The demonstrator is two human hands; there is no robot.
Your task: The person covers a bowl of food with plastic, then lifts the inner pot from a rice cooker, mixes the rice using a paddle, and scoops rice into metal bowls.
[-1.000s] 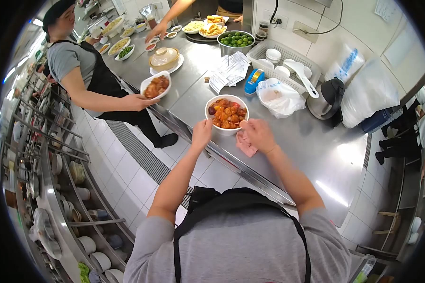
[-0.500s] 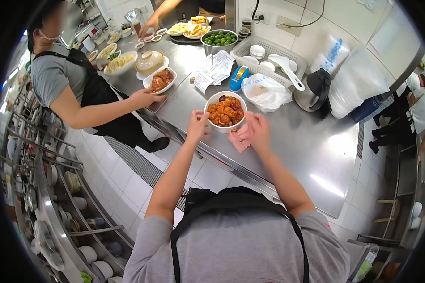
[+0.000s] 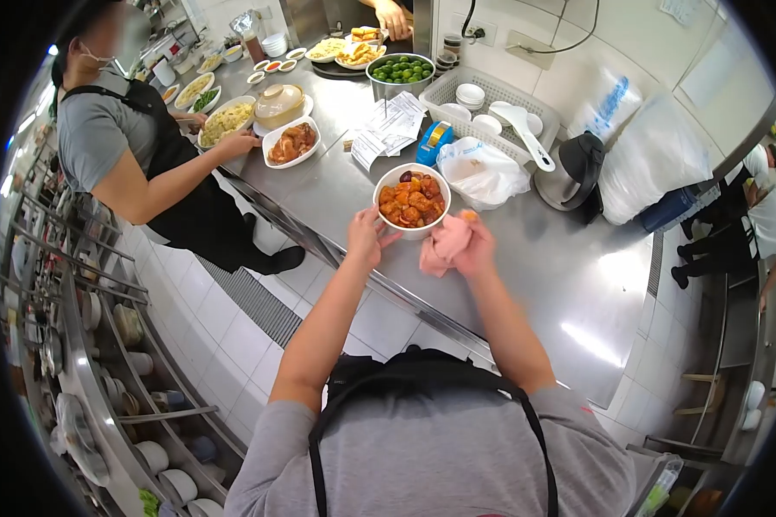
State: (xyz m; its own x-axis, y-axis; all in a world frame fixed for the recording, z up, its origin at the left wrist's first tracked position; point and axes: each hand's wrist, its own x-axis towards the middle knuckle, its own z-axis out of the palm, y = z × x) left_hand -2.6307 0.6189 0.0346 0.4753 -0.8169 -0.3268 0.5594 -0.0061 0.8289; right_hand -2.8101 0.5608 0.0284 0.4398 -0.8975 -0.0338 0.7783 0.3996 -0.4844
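Observation:
A round white bowl point(image 3: 412, 231) filled with red-glazed chunks of food stands near the front edge of the steel counter point(image 3: 526, 284). My left hand point(image 3: 367, 238) has its fingers on the bowl's lower left rim. At the bowl's lower right, my right hand point(image 3: 476, 248) grips a crumpled pink cloth point(image 3: 442, 246). Something small and orange shows at its fingertips. Behind the bowl are printed slips point(image 3: 392, 122), a blue tape dispenser point(image 3: 434, 143) and a white plastic bag point(image 3: 483, 172).
A co-worker point(image 3: 116, 138) at the left holds a large dish point(image 3: 226, 121) beside a white food dish point(image 3: 291, 144) and a lidded pot point(image 3: 279, 107). Farther back are a pot of green fruit point(image 3: 402, 76) and a basket point(image 3: 547, 116). A kettle point(image 3: 571, 171) stands right.
My right hand has picked up the pink cloth from the counter. The co-worker has put the white food dish down and now holds the large dish. The far hand has moved right, away from the sauce dishes.

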